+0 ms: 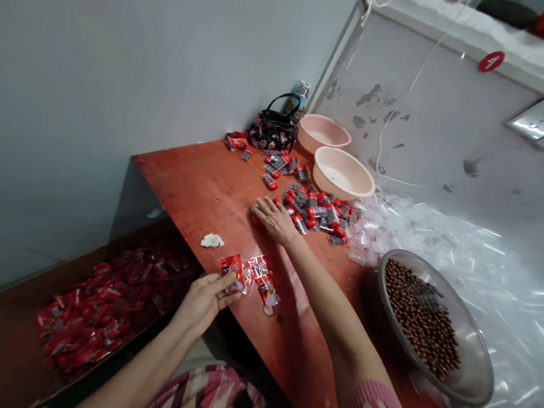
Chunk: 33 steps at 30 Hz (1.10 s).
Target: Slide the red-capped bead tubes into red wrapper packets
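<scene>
My left hand (205, 299) pinches a small red packet (232, 267) at the near edge of the reddish-brown table (197, 184). Beside it lie a few more red packets (264, 283). My right hand (274, 219) reaches forward and rests on the table, fingers curled over a small red-capped piece at the edge of a pile of red-capped clear tubes (317, 211). What exactly sits under those fingers is hidden.
Two pink plastic basins (341, 172) stand at the back, with a black handbag (274, 130) in the corner. A metal bowl of brown beads (427, 321) sits at the right on clear plastic bags (445, 246). A cardboard box of red packets (98, 309) stands left. A white scrap (212, 240) lies on the table.
</scene>
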Each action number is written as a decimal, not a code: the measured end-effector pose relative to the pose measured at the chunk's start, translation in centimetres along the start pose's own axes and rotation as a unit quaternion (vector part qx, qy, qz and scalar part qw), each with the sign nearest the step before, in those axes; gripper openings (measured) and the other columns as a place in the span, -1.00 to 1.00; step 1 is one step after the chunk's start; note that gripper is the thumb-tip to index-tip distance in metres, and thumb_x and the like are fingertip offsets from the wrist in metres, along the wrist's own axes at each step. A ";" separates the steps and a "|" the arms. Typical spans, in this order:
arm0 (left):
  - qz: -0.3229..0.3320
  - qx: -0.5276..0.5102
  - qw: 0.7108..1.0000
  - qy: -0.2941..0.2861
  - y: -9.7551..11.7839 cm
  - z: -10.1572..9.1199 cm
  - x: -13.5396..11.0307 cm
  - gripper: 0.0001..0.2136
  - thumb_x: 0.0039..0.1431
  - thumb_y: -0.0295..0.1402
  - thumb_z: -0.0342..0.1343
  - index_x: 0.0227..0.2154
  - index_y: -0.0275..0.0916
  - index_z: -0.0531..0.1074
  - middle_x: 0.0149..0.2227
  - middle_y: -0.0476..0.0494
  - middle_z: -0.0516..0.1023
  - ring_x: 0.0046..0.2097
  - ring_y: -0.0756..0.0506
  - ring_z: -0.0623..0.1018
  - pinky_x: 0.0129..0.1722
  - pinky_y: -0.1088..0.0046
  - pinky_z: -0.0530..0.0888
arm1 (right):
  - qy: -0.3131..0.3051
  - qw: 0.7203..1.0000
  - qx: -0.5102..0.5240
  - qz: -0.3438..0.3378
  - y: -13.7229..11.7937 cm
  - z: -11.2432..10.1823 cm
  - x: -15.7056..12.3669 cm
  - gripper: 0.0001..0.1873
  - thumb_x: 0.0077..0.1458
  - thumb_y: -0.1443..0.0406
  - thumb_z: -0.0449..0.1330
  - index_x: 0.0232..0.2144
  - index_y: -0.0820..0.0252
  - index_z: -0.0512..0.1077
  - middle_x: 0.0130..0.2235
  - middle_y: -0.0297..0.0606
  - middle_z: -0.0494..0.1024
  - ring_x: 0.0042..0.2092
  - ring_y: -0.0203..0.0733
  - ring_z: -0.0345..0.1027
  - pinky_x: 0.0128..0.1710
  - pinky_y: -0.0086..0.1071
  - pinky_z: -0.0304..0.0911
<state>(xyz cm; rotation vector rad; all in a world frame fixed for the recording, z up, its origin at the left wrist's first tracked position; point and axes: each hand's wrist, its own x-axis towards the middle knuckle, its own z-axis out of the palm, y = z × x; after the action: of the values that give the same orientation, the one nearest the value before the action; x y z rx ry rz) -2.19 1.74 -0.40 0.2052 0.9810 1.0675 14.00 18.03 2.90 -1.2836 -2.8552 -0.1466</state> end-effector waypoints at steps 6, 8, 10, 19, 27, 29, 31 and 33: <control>-0.010 -0.139 0.989 0.043 0.9 -0.2 0.7 -0.98 -0.02 -0.50 0.12 -0.50 -0.34 0.40 -0.52 -0.15 0.53 -0.41 -0.08 0.55 -0.42 0.45 0.52 | 0.005 0.993 0.114 0.039 0.0 0.2 -0.8 -0.79 0.13 0.37 -0.04 -0.21 0.25 0.33 -0.16 -0.10 0.46 -0.04 -0.08 0.21 -0.09 -0.27 0.01; -0.019 -0.171 0.983 0.062 1.1 -0.1 1.2 -0.99 -0.02 -0.49 0.11 -0.47 -0.32 0.40 -0.49 -0.15 0.53 -0.35 -0.12 0.56 -0.38 0.40 0.52 | 0.028 0.982 0.157 0.098 -1.6 0.0 -3.3 -0.77 0.14 0.26 -0.05 -0.24 0.26 0.32 -0.34 -0.15 0.49 -0.27 -0.12 0.33 -0.29 -0.33 0.13; -0.026 -0.189 0.979 0.071 1.2 0.0 1.5 -0.96 -0.02 -0.47 0.12 -0.45 -0.31 0.39 -0.47 -0.15 0.53 -0.33 -0.13 0.55 -0.34 0.37 0.51 | 0.100 0.921 0.324 0.193 -4.1 -0.2 -6.3 -0.75 0.11 0.17 -0.02 -0.32 0.21 0.33 -0.45 -0.27 0.46 -0.43 -0.21 0.32 -0.46 -0.42 0.14; -0.010 -0.164 0.986 0.037 -0.5 2.7 1.4 -0.93 -0.03 -0.47 0.13 -0.41 -0.28 0.41 -0.45 -0.09 0.53 -0.44 -0.04 0.53 -0.48 0.47 0.49 | 0.137 0.692 0.650 0.281 -13.2 -0.4 -13.5 -0.83 0.04 0.18 0.07 -0.38 0.17 0.31 -0.58 -0.42 0.37 -0.58 -0.35 0.26 -0.60 -0.50 0.20; 0.056 -0.038 0.996 -0.055 -1.7 5.1 -0.2 -0.84 -0.12 -0.35 0.21 -0.52 -0.36 0.40 -0.51 -0.11 0.52 -0.48 -0.02 0.51 -0.48 0.50 0.44 | 0.162 0.655 0.674 0.301 -12.3 -0.1 -15.0 -0.82 0.00 0.18 0.12 -0.41 0.18 0.32 -0.59 -0.42 0.39 -0.62 -0.35 0.25 -0.62 -0.50 0.18; 0.071 -0.016 0.994 -0.076 -1.6 5.4 -0.3 -0.83 -0.12 -0.35 0.21 -0.55 -0.36 0.39 -0.52 -0.11 0.51 -0.48 -0.02 0.50 -0.46 0.51 0.43 | 0.150 0.631 0.700 0.300 -12.1 -0.1 -15.4 -0.80 0.00 0.17 0.12 -0.43 0.19 0.32 -0.60 -0.41 0.39 -0.63 -0.35 0.24 -0.65 -0.50 0.16; 0.067 -0.008 0.994 -0.086 -1.4 5.5 -0.3 -0.84 -0.12 -0.36 0.21 -0.55 -0.36 0.39 -0.52 -0.11 0.51 -0.46 -0.02 0.51 -0.43 0.49 0.44 | 0.158 0.628 0.697 0.307 -12.0 0.0 -15.6 -0.80 -0.01 0.17 0.12 -0.45 0.20 0.33 -0.60 -0.40 0.40 -0.62 -0.35 0.24 -0.64 -0.50 0.16; 0.056 -0.006 0.994 -0.089 -1.3 5.6 -0.3 -0.86 -0.12 -0.38 0.21 -0.53 -0.36 0.40 -0.52 -0.11 0.51 -0.45 -0.03 0.51 -0.41 0.48 0.44 | 0.187 0.648 0.666 0.320 -12.0 0.1 -15.8 -0.81 -0.01 0.17 0.13 -0.45 0.20 0.35 -0.59 -0.40 0.40 -0.60 -0.35 0.24 -0.60 -0.50 0.16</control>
<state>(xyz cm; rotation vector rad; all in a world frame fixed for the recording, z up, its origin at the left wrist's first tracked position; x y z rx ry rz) 2.87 2.55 2.28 0.3430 0.8088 1.1365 15.55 -1.70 1.11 -1.3432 -1.2041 1.2331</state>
